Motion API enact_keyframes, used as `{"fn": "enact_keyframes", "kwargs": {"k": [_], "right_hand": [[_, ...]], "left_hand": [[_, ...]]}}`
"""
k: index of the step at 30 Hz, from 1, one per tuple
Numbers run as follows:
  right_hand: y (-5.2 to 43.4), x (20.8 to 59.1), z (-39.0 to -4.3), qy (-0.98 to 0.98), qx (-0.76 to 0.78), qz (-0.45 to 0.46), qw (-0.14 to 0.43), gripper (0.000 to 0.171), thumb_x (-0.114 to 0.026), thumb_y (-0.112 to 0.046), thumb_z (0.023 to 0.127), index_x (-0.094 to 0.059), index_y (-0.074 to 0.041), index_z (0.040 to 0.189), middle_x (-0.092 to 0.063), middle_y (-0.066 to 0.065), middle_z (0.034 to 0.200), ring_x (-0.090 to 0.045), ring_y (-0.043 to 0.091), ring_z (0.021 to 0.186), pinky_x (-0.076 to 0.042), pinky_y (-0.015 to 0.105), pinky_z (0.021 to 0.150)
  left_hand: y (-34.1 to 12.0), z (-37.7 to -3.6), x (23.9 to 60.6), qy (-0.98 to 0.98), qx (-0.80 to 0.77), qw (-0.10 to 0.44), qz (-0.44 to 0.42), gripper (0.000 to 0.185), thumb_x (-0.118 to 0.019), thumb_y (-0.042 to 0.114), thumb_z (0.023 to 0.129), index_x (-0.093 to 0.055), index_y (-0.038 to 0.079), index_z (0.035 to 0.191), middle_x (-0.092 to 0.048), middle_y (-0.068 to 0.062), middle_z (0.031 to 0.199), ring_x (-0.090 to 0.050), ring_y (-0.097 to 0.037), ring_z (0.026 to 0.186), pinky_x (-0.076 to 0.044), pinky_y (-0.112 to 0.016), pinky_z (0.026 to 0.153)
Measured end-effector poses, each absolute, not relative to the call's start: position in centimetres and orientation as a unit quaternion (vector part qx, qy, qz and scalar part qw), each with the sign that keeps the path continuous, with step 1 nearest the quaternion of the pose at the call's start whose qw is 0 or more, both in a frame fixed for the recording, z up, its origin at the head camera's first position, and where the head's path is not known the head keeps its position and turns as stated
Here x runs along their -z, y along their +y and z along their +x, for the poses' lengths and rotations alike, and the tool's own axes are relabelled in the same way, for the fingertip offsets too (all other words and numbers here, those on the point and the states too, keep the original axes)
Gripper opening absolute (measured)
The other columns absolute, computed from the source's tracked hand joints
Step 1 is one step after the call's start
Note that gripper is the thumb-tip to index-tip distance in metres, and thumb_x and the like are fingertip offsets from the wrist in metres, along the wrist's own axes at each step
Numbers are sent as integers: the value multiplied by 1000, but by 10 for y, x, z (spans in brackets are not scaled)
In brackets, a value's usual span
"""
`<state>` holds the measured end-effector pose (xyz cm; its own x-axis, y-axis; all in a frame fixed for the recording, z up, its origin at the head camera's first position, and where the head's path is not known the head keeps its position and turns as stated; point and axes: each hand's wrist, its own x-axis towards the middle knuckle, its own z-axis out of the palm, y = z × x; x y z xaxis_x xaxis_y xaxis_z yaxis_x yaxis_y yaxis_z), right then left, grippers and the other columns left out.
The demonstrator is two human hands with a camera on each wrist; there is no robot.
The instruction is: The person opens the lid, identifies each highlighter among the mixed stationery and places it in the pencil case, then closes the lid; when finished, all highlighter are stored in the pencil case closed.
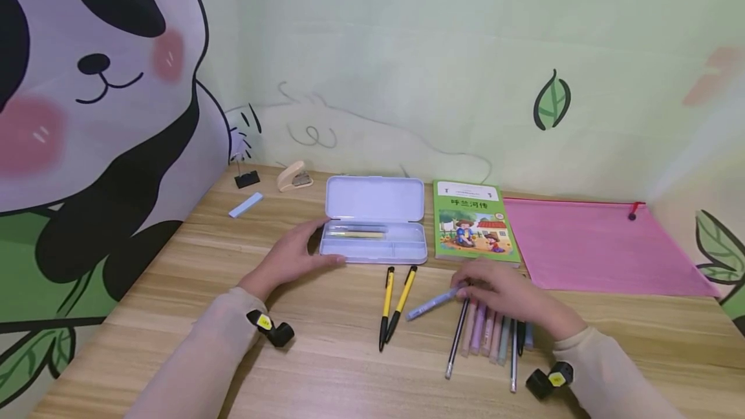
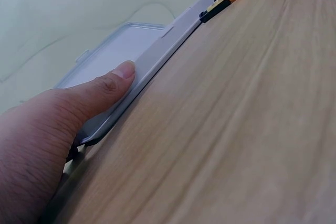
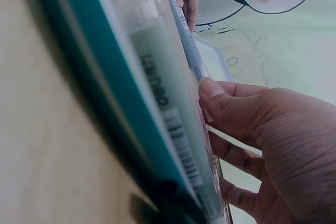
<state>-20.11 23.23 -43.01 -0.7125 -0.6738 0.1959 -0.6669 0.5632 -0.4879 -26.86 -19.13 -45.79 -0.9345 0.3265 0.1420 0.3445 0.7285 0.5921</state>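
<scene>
A pale lilac pencil case [image 1: 410, 252] stands with its lid up and a few thin writing tools [image 1: 356, 235] in its back compartment. My left hand [image 1: 291, 256] holds it at the left end; the thumb lies along the front wall, as the left wrist view shows too. Between thumb and forefinger, my right hand [image 1: 503, 290] pinches a blue marker [image 1: 431, 304], whose free end points left toward two yellow pens [image 1: 400, 306]. Under this hand lies a row of pastel markers [image 1: 486, 335], with a dark pencil [image 1: 456, 341] on the left side and a silver pencil [image 1: 513, 357] farther right.
Behind my right hand lies a green book [image 1: 477, 222], beside a pink zip pouch [image 1: 605, 244]. At the back left are a beige stapler [image 1: 293, 177], a black binder clip [image 1: 247, 179] and a light blue strip [image 1: 246, 205]. A printed curtain hangs along the table's back.
</scene>
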Motion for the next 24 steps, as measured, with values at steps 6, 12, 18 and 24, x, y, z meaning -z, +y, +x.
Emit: {"fn": "enact_keyframes", "kwargs": {"k": [6,12,18,24], "right_hand": [[234,429,-202,876,299,-378,-36,17,-72,-13,94,-72,-21,108,-69,-14,100,-62,4,89,-57,32,78],[235,427,-203,862,327,-381,-68,15,-73,-12,93,-74,-17,108,-71,-12,97,-65,5,86,-59,31,74],[237,420,-201,864,360,-346,-56,14,-73,-15,94,-75,-22,106,-73,-6,89,-66,7,80,-58,29,69],[235,409,-201,859,416,-295,-43,11,-71,-14,95,-76,-17,104,-73,-3,92,-68,19,77,-58,27,65]], "left_hand": [[-191,-268,456,-928,325,11,-180,109,-72,78,72,-39,15,155,-42,-11,156,-36,-32,144,-30,-53,118],[-191,-268,455,-931,320,10,-178,109,-72,77,73,-39,14,155,-42,-12,156,-37,-32,144,-30,-53,118],[-190,-267,455,-930,321,12,-179,107,-73,75,73,-39,15,155,-42,-11,156,-37,-32,144,-31,-52,117],[-189,-266,455,-929,326,11,-177,106,-74,74,73,-39,16,155,-42,-11,156,-37,-32,144,-30,-53,117]]}}
